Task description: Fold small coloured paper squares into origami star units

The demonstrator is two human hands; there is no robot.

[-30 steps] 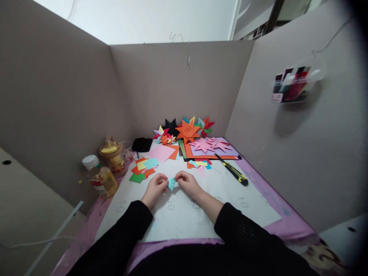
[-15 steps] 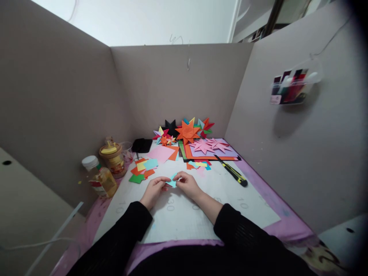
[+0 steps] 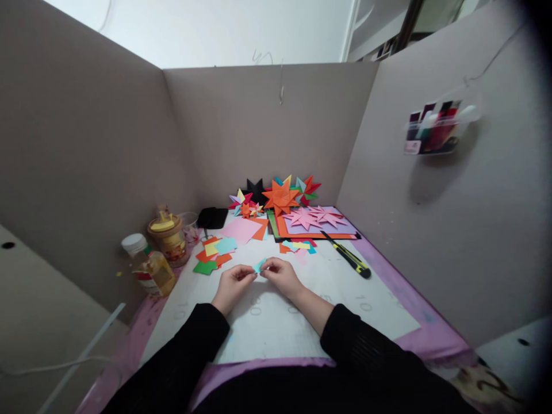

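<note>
Light blue paper scrap (image 3: 259,265), tiny and folded, is pinched between both hands just above the white cutting mat (image 3: 276,322). The left hand (image 3: 233,283) has its fingertips closed on the scrap's left end, and the right hand (image 3: 281,275) grips the right end the same way, so both hands are narrow and holding that one piece. Black sleeves run back toward the camera.

The mat lies on a pinkish-purple cover over the bench (image 3: 414,305), and the whole thing is boxed in by grey cardboard walls (image 3: 267,126).

Stuff around it: a little heap of cut paper squares (image 3: 214,253) (orange, yellow, blue, green) sits just left of the hands, and a smaller scatter of scraps (image 3: 297,246) lies just beyond them. A yellow and black utility knife (image 3: 347,256) rests on the mat to the right, well apart from the hands. At the back there's a big orange paper star (image 3: 281,197) with other multicoloured stars around it, plus two pink stars (image 3: 314,217) lying flat on a stack of coloured sheets. On the far left stand a bottle with a white cap (image 3: 146,261) and a jar with a yellow lid (image 3: 169,238). A clear holder (image 3: 437,129) hangs on the right wall, contents too blurry to tell.
</note>
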